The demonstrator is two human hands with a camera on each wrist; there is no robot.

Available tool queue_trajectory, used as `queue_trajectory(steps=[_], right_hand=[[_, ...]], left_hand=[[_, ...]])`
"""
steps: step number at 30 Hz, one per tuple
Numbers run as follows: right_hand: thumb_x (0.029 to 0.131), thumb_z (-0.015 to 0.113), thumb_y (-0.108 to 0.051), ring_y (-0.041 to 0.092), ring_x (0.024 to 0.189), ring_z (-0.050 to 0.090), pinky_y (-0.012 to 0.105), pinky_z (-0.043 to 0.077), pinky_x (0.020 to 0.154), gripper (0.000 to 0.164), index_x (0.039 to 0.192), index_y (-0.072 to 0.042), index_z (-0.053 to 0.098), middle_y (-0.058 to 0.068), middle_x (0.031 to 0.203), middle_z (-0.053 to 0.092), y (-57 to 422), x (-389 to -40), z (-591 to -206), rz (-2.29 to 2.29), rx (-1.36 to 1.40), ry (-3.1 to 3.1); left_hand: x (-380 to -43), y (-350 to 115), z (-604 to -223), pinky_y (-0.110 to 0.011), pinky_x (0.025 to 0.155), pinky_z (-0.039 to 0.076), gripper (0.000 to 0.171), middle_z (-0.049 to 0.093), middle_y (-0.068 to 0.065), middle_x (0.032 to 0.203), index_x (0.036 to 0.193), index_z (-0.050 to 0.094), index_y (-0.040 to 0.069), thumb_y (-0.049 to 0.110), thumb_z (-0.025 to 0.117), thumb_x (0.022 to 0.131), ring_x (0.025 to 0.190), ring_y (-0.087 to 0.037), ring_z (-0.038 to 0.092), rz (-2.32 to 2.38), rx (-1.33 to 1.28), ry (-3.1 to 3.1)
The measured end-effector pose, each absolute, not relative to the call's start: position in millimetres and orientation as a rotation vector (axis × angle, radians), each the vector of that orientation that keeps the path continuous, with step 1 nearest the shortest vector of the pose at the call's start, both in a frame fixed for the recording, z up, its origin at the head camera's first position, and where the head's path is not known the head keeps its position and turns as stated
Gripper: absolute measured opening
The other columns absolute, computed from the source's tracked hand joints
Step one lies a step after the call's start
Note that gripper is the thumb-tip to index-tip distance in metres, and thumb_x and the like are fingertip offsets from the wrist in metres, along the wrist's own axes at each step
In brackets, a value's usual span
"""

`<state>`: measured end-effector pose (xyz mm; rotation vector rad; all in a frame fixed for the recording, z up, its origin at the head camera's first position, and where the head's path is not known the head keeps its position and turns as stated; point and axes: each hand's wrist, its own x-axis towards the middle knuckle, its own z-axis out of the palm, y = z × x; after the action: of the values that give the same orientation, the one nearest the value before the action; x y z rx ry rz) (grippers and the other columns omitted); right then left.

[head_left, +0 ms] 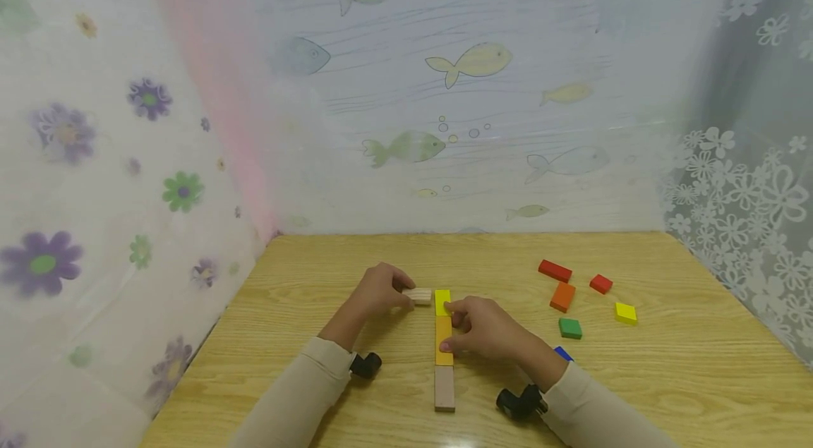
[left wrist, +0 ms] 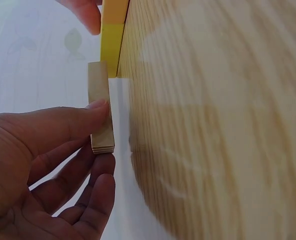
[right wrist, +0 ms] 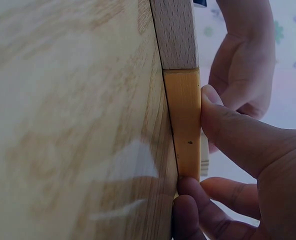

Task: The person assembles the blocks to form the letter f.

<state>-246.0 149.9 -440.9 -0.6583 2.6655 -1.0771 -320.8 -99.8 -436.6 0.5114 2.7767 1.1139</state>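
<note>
A row of blocks lies in a line on the table: a yellow block (head_left: 442, 301) at the far end, an orange block (head_left: 444, 335) in the middle and a greyish-brown wooden block (head_left: 444, 389) nearest me. My left hand (head_left: 381, 291) pinches a pale wooden block (left wrist: 100, 85) between thumb and fingers; lines cross its end. It is held just left of the yellow block, with a small gap in the head view. My right hand (head_left: 485, 329) touches the row from the right, its thumb (right wrist: 211, 97) on the orange block and a forefinger at the yellow one.
Right of the row lie a long red block (head_left: 555, 271), an orange-red block (head_left: 562, 297), a small red block (head_left: 600, 283), another yellow block (head_left: 625, 313) and a green block (head_left: 570, 328). A blue block (head_left: 562, 354) is partly hidden by my right arm. Patterned sheets (head_left: 470, 109) surround the table.
</note>
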Motion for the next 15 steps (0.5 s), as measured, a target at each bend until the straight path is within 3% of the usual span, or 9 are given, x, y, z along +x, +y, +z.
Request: queue_trajectory(steps=[15], right_hand=[[0.084,0.087,-0.040,0.013,0.083,0.060,0.027,0.050,0.069,0.080,0.145,0.001,0.057,-0.002,0.103,0.067,150.6,-247.8,-445.1,-1.070,-0.682,2.675]], left_hand=[[-318.0,-95.0,-437.4,-0.039,0.086,0.057,0.028,0.075,0.000,0.101,0.104,0.081,0.012,0.017,0.092,0.078,0.093,-0.016,0.065,1.095,0.478,2.791]])
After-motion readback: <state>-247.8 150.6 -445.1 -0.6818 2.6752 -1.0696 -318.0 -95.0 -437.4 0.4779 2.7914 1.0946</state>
